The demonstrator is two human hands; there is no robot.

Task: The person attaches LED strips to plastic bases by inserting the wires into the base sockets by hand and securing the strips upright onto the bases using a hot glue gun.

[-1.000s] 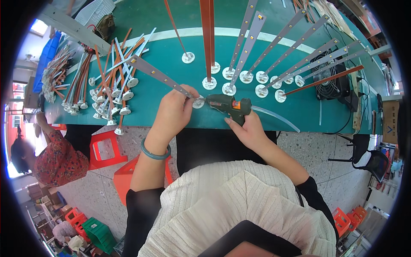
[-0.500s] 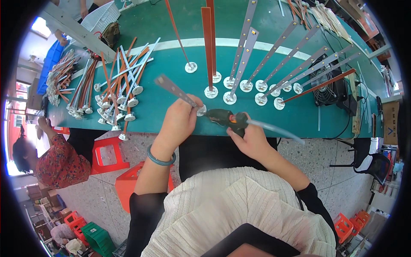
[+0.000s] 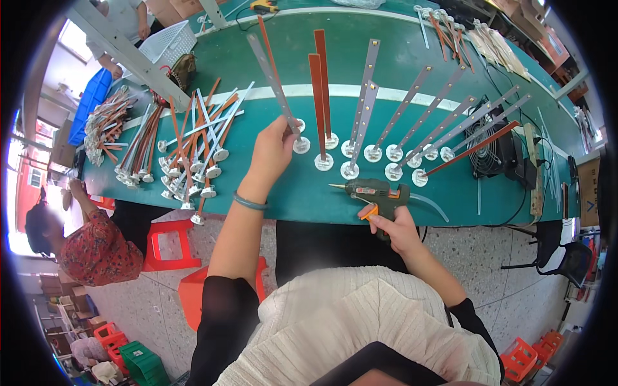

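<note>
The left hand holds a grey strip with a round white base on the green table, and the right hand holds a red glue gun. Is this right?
Not quite: the glue gun in the right hand is dark green, with only an orange trigger, as the head view shows. The left hand does hold the grey strip on the green table.

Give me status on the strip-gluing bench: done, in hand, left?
Done: a row of strips standing on white round bases along the green table. In hand: the left hand is setting a grey strip, its base by the row's left end; the right hand holds the green glue gun, nozzle clear of it. Left: a heap of strips with bases lies to the left; whether those are glued is unclear.
</note>
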